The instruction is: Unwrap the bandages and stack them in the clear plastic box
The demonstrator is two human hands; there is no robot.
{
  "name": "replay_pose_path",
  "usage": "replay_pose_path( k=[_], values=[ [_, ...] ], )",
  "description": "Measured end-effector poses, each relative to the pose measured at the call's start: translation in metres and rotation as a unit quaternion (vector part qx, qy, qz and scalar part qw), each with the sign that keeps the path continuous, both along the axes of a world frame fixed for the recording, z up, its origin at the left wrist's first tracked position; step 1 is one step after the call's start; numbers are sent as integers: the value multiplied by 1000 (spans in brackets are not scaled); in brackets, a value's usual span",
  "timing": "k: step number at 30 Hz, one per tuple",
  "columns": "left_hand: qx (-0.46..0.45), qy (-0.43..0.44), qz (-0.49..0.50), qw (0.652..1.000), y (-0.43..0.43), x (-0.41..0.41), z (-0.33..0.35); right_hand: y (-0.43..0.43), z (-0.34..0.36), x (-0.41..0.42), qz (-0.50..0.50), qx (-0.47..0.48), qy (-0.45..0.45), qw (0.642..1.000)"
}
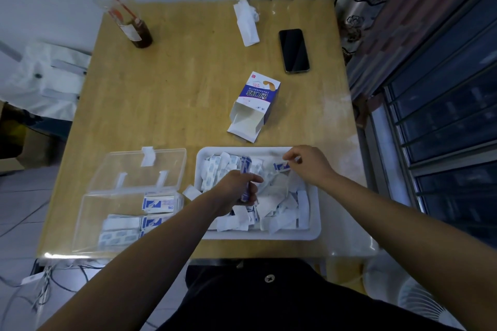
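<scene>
My left hand [236, 186]: over the middle of the white tray [258, 237], fingers curled round a small bundle of wrapped bandages [245, 194] whose blue-and-white ends stick out above and below the fist. My right hand [309, 164]: over the tray's far right corner, thumb and fingertips pinching one blue-printed wrapped bandage [282, 166]. Tray contents: a loose heap of white wrapper papers [279, 204] mixed with more bandages; I cannot tell which of these are opened. One white scrap [191, 192] lies on the table between the tray and the box. Clear plastic box [88, 223]: just left of the tray, lid [134, 166] swung open and lying flat on the far side. Box contents: bandages [154, 204] laid in flat rows along its right and near part. Beyond the tray: a cardboard bandage carton [255, 105] on its side, flap open toward me. Farther back on the wooden table [174, 88]: a dark phone [293, 50], face up; a crumpled white paper [246, 23]; a clear cup [131, 19] with a dark drink and a red straw at the far left corner.
</scene>
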State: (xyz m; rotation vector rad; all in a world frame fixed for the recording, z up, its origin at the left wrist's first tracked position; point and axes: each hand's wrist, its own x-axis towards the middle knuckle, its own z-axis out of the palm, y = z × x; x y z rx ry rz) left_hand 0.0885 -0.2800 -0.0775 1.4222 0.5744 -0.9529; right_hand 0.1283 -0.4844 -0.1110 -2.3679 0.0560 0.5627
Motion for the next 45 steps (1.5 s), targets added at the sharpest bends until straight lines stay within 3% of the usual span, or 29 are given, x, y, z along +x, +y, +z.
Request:
replay_pose_path(
  k=[5,15,20,23,25,32,37,45],
  values=[
    [31,5,9,999,-1,2,-6,-3,-7,-10,234,-178,-77,953],
    [34,41,17,998,-7,7,-9,6,-17,-6,203,-253,-97,941],
    [-7,77,43,996,-7,11,-12,9,-6,-4,46,-111,-110,987],
    [-33,93,70,993,-8,15,-12,18,10,-1,-15,59,-39,997],
    [-42,88,62,993,-10,17,-10,29,19,-3,-4,112,-5,994],
    [-9,13,40,999,-13,14,2,48,22,-9,34,177,52,982],
    [66,-29,-10,997,-4,7,2,46,24,-12,-37,224,36,973],
    [11,-15,-124,992,4,-10,12,60,35,-17,53,197,100,974]
  ],
)
